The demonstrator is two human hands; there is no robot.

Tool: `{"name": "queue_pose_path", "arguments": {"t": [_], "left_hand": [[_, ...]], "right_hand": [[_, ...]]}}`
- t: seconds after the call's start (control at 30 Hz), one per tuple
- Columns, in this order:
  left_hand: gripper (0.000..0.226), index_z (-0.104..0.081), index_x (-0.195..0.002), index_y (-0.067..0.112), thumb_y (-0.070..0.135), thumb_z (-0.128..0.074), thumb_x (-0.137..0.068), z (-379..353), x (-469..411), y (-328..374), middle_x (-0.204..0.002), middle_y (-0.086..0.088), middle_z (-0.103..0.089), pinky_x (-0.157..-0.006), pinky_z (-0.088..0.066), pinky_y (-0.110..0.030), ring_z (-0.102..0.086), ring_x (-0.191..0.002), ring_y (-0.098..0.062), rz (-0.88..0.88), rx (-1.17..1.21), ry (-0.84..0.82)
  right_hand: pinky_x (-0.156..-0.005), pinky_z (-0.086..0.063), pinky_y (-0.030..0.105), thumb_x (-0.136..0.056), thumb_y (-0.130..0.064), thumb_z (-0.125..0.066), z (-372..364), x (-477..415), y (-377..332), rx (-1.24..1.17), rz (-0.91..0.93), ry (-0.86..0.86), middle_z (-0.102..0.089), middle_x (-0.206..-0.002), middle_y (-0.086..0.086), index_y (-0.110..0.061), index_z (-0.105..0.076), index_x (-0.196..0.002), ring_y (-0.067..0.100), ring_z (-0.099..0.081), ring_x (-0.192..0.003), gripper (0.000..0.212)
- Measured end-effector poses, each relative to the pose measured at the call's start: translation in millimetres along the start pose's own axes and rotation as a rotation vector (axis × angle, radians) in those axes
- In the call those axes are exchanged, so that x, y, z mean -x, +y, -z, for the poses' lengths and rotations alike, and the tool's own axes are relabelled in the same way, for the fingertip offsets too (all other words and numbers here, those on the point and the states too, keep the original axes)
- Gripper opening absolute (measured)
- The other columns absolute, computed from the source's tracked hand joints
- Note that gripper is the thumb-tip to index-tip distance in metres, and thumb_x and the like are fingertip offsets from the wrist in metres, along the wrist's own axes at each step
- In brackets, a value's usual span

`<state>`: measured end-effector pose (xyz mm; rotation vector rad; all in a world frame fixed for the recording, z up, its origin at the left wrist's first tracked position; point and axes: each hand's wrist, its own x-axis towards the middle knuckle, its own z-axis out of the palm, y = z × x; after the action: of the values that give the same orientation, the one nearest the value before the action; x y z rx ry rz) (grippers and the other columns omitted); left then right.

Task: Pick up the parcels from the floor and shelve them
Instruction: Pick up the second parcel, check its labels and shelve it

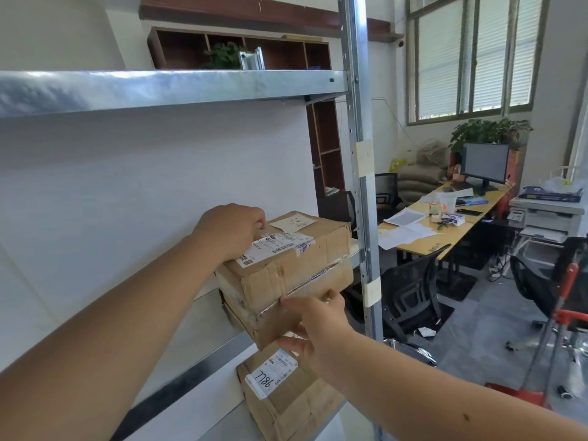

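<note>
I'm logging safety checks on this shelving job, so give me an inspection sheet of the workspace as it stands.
Surface: galvanised metal shelf rack; the brown taped cardboard parcel sits partly on its middle shelf, seemingly overhanging the front edge.
Job's things: that parcel bears a white label and yellow note; second cardboard parcel, marked 7786, on the shelf below.
Clutter: white papers on the wooden desk.
Grippers: left hand holds the parcel's top; right hand grips its lower front corner.
Cables: white power strip with leads on the floor.
Surroundings: black monitor, black mesh office chair, grey printer, red hand trolley.
</note>
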<state>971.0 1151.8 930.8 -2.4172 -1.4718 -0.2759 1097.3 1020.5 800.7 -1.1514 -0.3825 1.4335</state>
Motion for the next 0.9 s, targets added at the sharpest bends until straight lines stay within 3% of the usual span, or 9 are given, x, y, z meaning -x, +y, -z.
{"name": "queue_pose_path", "arguments": {"t": [0.07,0.13,0.3,0.37,0.47,0.57,0.7,0.8,0.9], "left_hand": [[0.031,-0.065,-0.104,0.030,0.046,-0.039,-0.108,9,4,9,-0.106,0.004,-0.071,-0.071,-0.040,-0.034,-0.058,-0.089,-0.019,0.011,-0.057,-0.035],[0.051,-0.064,-0.103,0.030,0.073,-0.036,-0.099,20,10,19,-0.100,0.007,-0.068,-0.069,-0.041,-0.033,-0.061,-0.090,-0.018,0.054,-0.072,-0.098],[0.096,-0.062,-0.125,0.032,0.104,-0.031,-0.070,31,18,32,-0.120,0.006,-0.069,-0.077,-0.048,-0.033,-0.064,-0.104,-0.019,0.121,-0.090,-0.270],[0.105,-0.058,-0.134,0.030,0.105,-0.039,-0.064,31,20,32,-0.130,0.004,-0.067,-0.084,-0.051,-0.035,-0.064,-0.110,-0.021,0.140,-0.061,-0.323],[0.110,-0.050,-0.144,0.027,0.101,-0.053,-0.063,29,24,35,-0.140,0.001,-0.062,-0.088,-0.048,-0.036,-0.061,-0.119,-0.023,0.175,-0.079,-0.338],[0.109,-0.042,-0.151,0.024,0.094,-0.057,-0.069,25,26,36,-0.147,-0.002,-0.059,-0.088,-0.045,-0.037,-0.059,-0.126,-0.025,0.214,-0.112,-0.335],[0.097,-0.053,-0.141,0.024,0.092,-0.058,-0.072,18,25,31,-0.139,-0.001,-0.063,-0.095,-0.049,-0.038,-0.061,-0.121,-0.025,0.230,-0.078,-0.315],[0.089,-0.061,-0.129,0.023,0.091,-0.059,-0.071,10,23,26,-0.125,0.000,-0.067,-0.084,-0.049,-0.036,-0.063,-0.110,-0.023,0.239,-0.050,-0.271],[0.089,-0.061,-0.131,0.027,0.092,-0.058,-0.071,1,29,27,-0.127,0.000,-0.068,-0.078,-0.044,-0.035,-0.064,-0.112,-0.025,0.251,-0.051,-0.180]], "right_hand": [[-0.079,-0.067,0.054,-0.084,0.001,-0.081,-1,-1,1,-0.014,-0.001,-0.014,-0.048,-0.129,0.010,-0.043,-0.015,-0.163,0.039,-0.061,-0.120,0.112],[-0.079,-0.067,0.054,-0.085,0.002,-0.080,-5,-3,2,-0.020,0.001,-0.027,-0.050,-0.124,0.010,-0.045,-0.015,-0.164,0.037,-0.062,-0.117,0.113],[-0.079,-0.067,0.048,-0.093,-0.010,-0.071,-14,-3,3,0.012,-0.002,-0.055,-0.052,-0.115,0.011,-0.039,-0.032,-0.158,0.031,-0.062,-0.104,0.081],[-0.076,-0.066,0.045,-0.093,-0.011,-0.068,-16,-3,3,-0.002,0.001,-0.066,-0.057,-0.120,0.014,-0.032,-0.043,-0.150,0.032,-0.063,-0.099,0.065],[-0.085,-0.065,0.054,-0.094,-0.007,-0.068,-19,-3,-3,-0.116,0.020,-0.090,-0.062,-0.127,0.022,-0.024,-0.048,-0.144,0.034,-0.067,-0.100,0.056],[-0.089,-0.063,0.056,-0.097,-0.006,-0.069,-20,2,-13,-0.210,0.056,-0.108,-0.060,-0.129,0.021,-0.033,-0.042,-0.153,0.032,-0.068,-0.099,0.069],[-0.101,-0.057,0.062,-0.094,-0.003,-0.068,-22,5,-17,-0.315,0.019,-0.177,-0.060,-0.142,0.021,-0.027,-0.049,-0.152,0.039,-0.067,-0.116,0.065],[-0.106,-0.053,0.064,-0.096,-0.004,-0.067,-23,10,-15,-0.371,0.020,-0.220,-0.062,-0.139,0.020,-0.027,-0.052,-0.150,0.041,-0.065,-0.125,0.061],[-0.113,-0.047,0.062,-0.099,-0.013,-0.068,-25,21,-14,-0.358,0.055,-0.301,-0.055,-0.150,0.014,-0.034,-0.048,-0.155,0.037,-0.059,-0.135,0.063]]}}
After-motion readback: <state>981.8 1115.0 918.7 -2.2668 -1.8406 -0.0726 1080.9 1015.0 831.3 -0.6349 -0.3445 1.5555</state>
